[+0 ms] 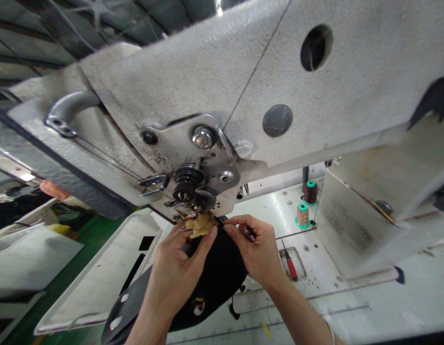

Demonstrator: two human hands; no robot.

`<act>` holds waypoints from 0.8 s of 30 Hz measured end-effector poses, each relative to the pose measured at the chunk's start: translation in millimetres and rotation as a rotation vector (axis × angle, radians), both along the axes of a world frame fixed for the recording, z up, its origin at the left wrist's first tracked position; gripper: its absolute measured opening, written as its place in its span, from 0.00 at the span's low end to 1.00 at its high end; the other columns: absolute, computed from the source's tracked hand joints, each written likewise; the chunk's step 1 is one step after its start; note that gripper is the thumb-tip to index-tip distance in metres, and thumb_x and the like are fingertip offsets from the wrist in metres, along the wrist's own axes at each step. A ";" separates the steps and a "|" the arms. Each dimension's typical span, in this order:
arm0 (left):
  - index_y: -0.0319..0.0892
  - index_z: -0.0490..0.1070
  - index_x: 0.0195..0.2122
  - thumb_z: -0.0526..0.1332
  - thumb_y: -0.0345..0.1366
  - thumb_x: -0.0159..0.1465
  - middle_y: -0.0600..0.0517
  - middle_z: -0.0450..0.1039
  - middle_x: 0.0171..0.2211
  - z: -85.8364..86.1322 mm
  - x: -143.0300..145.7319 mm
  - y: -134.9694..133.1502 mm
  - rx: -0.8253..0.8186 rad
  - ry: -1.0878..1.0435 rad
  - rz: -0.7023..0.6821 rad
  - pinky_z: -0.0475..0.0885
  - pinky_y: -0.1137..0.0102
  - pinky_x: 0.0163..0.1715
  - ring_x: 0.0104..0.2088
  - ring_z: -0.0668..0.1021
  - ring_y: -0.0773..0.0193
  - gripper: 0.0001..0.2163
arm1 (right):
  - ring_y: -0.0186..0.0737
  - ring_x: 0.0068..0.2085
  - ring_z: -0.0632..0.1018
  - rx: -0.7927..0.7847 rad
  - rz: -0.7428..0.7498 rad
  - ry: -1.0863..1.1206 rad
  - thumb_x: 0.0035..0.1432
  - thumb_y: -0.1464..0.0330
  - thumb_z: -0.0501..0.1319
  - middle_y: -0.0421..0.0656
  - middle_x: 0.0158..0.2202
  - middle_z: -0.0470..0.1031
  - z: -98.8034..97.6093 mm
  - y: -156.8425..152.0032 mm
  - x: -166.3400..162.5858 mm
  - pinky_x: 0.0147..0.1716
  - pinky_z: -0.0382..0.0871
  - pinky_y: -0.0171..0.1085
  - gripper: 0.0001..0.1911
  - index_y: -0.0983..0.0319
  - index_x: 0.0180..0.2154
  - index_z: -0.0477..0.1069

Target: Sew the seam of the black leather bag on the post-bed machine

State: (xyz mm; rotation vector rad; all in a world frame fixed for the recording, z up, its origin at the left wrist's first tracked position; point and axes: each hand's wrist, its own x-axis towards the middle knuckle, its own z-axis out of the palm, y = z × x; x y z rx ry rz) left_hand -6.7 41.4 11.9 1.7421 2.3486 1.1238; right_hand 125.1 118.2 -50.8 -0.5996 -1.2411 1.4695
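My left hand [182, 261] is closed round a crumpled yellowish piece [197, 225], soft-looking, just below the tension discs [188, 184] of a large grey sewing machine [164, 86]. Close beside it, my right hand [256, 247] pinches thumb and forefinger together at a small dark part near the needle area. A dark reddish object [249, 233] shows partly between its curled fingers; its kind is hidden. Beneath both hands lies a black panel [222, 273] with light-edged openings. The needle and presser foot are mostly hidden by the hands.
A dark brown thread spool [310, 192] and a tan thread spool [302, 215] stand on the machine bed at right. A red-handled screwdriver [290, 266] lies nearer. The machine's arm hangs low overhead. A white tray-like table [96, 282] stands at left.
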 end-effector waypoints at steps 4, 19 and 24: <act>0.48 0.78 0.40 0.65 0.49 0.61 0.53 0.79 0.41 0.8 2.2 2.6 0.004 0.036 0.019 0.71 0.68 0.47 0.43 0.78 0.60 0.13 | 0.32 0.28 0.76 0.037 -0.009 -0.008 0.59 0.69 0.66 0.38 0.27 0.79 -2.3 -1.2 -1.6 0.27 0.68 0.30 0.04 0.62 0.34 0.80; 0.47 0.75 0.42 0.60 0.47 0.66 0.50 0.77 0.45 -9.3 4.5 -0.1 0.041 0.200 0.009 0.68 0.65 0.47 0.50 0.76 0.56 0.11 | 0.33 0.28 0.76 0.289 -0.095 -0.100 0.60 0.74 0.66 0.40 0.30 0.80 -1.5 0.7 8.8 0.29 0.66 0.31 0.07 0.59 0.39 0.82; 0.47 0.75 0.42 0.60 0.47 0.66 0.51 0.77 0.45 -9.2 5.7 -0.6 0.048 0.191 0.020 0.69 0.67 0.46 0.50 0.76 0.57 0.11 | 0.33 0.30 0.77 0.234 -0.096 -0.059 0.60 0.73 0.66 0.39 0.31 0.81 -3.4 0.5 5.4 0.31 0.68 0.31 0.05 0.59 0.37 0.81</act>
